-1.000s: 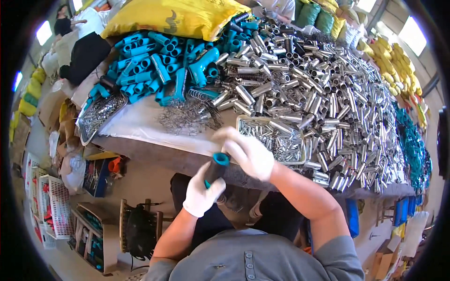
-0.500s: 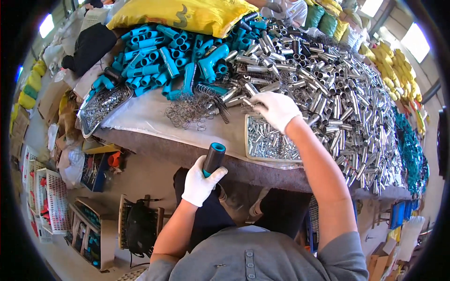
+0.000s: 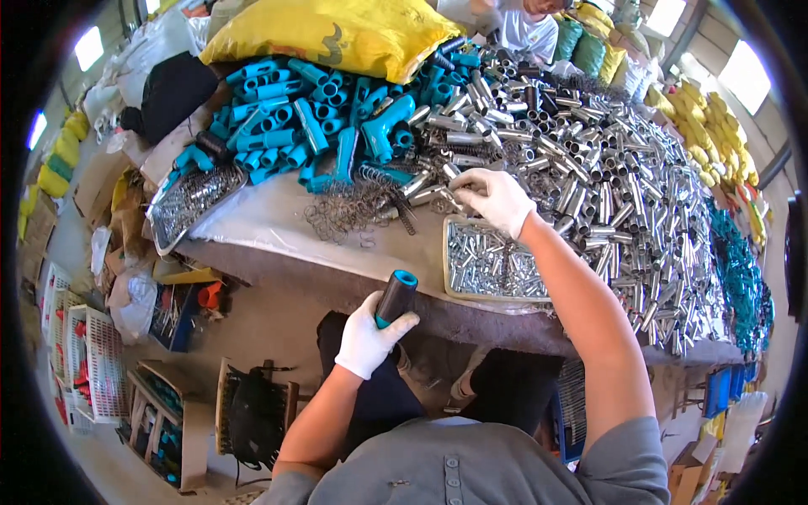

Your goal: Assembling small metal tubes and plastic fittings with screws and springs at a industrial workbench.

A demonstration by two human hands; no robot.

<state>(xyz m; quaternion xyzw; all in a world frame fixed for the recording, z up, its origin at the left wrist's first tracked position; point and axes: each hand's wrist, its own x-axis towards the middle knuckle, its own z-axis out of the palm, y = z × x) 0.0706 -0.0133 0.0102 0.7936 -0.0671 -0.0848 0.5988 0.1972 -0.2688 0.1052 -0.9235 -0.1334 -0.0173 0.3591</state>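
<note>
Head view: dark handle with teal end (image 3: 395, 298), upright and slightly tilted, clasped in closed grip of gloved left hand (image 3: 368, 339), below near edge of desk (image 3: 278, 223). Gloved right hand (image 3: 497, 199) farther up, over desk, fingers curled down among silver metal tubes (image 3: 589, 185); whether closed on one cannot be told. Shallow tray of small silver pieces (image 3: 488, 265) just below right hand, at desk edge. Loose wire springs (image 3: 345, 210) left of right hand. Heap of teal plastic fittings (image 3: 311, 126) beyond springs, toward far side of desk. Second tray of small metal parts (image 3: 192, 198) at left end of desk. Yellow sack (image 3: 328, 34) behind teal heap.
</note>
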